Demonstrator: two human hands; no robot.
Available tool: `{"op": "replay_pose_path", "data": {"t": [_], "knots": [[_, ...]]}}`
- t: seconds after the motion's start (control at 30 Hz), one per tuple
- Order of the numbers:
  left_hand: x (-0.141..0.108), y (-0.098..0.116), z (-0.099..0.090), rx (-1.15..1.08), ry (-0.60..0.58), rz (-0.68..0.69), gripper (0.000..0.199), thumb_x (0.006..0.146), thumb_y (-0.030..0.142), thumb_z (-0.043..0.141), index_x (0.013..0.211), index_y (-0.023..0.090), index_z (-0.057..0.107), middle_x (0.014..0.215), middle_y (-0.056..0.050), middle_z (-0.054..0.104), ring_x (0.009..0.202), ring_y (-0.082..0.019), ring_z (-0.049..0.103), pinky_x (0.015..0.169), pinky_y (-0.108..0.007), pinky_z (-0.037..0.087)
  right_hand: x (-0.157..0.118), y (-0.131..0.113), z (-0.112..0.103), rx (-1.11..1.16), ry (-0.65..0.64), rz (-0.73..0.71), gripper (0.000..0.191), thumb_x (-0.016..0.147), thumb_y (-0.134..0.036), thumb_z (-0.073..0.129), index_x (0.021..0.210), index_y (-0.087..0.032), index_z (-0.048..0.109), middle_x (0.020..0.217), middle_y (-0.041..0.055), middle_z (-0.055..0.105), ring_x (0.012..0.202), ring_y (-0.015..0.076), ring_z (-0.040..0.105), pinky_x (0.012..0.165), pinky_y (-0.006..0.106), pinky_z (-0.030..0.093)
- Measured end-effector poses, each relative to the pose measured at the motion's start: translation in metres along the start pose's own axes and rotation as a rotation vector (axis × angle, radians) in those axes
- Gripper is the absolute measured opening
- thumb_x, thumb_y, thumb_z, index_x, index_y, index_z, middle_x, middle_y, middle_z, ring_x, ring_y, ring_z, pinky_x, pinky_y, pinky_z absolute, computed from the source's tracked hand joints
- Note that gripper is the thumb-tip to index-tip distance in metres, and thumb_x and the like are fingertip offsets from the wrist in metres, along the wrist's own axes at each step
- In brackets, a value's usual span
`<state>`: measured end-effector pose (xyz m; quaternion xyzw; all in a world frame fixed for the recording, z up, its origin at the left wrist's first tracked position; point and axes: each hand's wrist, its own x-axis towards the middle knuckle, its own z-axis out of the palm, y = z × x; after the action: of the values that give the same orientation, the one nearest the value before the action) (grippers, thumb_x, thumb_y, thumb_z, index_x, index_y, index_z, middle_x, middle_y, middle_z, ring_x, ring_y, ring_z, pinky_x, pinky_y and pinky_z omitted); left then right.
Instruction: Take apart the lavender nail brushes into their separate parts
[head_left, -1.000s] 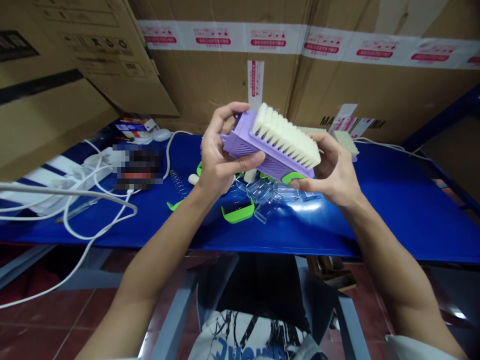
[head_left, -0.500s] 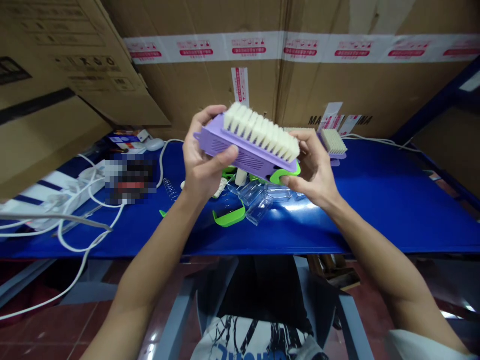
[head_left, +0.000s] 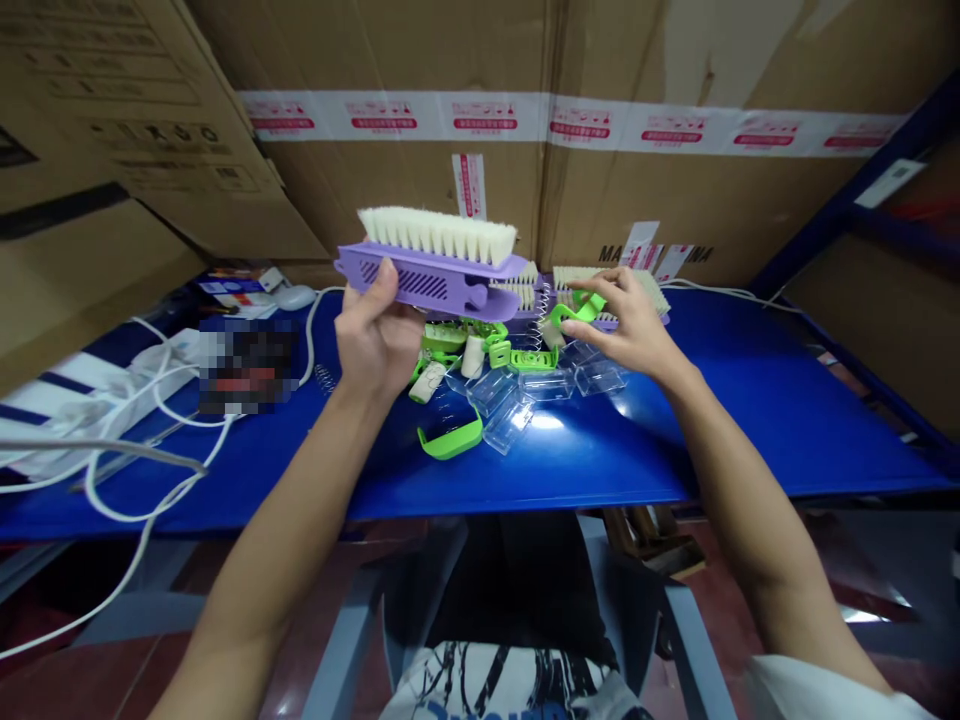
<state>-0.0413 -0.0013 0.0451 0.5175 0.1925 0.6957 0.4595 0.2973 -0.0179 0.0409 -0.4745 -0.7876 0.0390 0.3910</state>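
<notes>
A purple scrubbing brush [head_left: 427, 275] with cream bristles facing up is gripped by my left hand [head_left: 379, 335], thumb on its slotted side. The brush's right end shows an open gap. Between the thumb and fingers of my right hand [head_left: 626, 320] is a curved bright green plastic piece [head_left: 585, 308], apart from the brush. A metal coil spring [head_left: 541, 318] shows just left of that piece; whether they are joined I cannot tell. Below lie green plastic parts [head_left: 534, 358], white cylindrical pieces [head_left: 473, 356], several clear plastic boxes [head_left: 510, 420] and a curved green part [head_left: 451, 438].
More cream-bristled purple brushes [head_left: 645, 288] lie at the back of the blue table [head_left: 765, 400], against a cardboard wall [head_left: 405, 165]. On the left are a power strip [head_left: 142, 375], looping white cables [head_left: 94, 480], and a blurred-out dark object [head_left: 247, 368]. Another spring [head_left: 325, 379] lies nearby.
The green piece has come off the brush's right end and moved right in my right hand. My left hand has shifted left with the brush, now more level.
</notes>
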Motion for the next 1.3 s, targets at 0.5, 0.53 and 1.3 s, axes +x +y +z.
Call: {"op": "replay_pose_path", "data": {"t": [0.5, 0.53, 1.3], "knots": [[-0.019, -0.015, 0.024, 0.033, -0.261, 0.025, 0.067, 0.087, 0.056, 0.096, 0.145, 0.038, 0.069, 0.155, -0.007, 0.069, 0.159, -0.036, 0.058, 0.135, -0.055, 0.050, -0.010, -0.058, 0.017, 0.506, -0.026, -0.026, 0.124, 0.074, -0.096, 0.077, 0.177, -0.044, 0.030, 0.164, 0.0081, 0.061, 0.153, 0.0419, 0.059, 0.122, 0.065, 0.055], [-0.022, -0.018, 0.026, 0.040, -0.275, 0.028, 0.075, 0.084, 0.057, 0.098, 0.150, 0.039, 0.066, 0.160, -0.007, 0.066, 0.160, -0.038, 0.056, 0.135, -0.056, 0.049, -0.012, -0.064, 0.022, 0.489, -0.004, -0.029, 0.120, 0.073, -0.092, 0.081, 0.173, -0.043, 0.035, 0.164, 0.0081, 0.060, 0.153, 0.0424, 0.058, 0.122, 0.066, 0.055], [0.093, -0.001, -0.140, 0.729, 0.084, -0.701, 0.025, 0.075, 0.016, 0.096, 0.093, 0.013, 0.079, 0.090, -0.007, 0.081, 0.093, -0.024, 0.076, 0.102, -0.052, 0.066, -0.040, 0.154, -0.085, 0.053, 0.289, 0.726, 0.090, 0.022, -0.020, 0.108, 0.097, -0.031, 0.060, 0.108, 0.0104, 0.075, 0.105, 0.0354, 0.067, 0.098, 0.051, 0.051]]}}
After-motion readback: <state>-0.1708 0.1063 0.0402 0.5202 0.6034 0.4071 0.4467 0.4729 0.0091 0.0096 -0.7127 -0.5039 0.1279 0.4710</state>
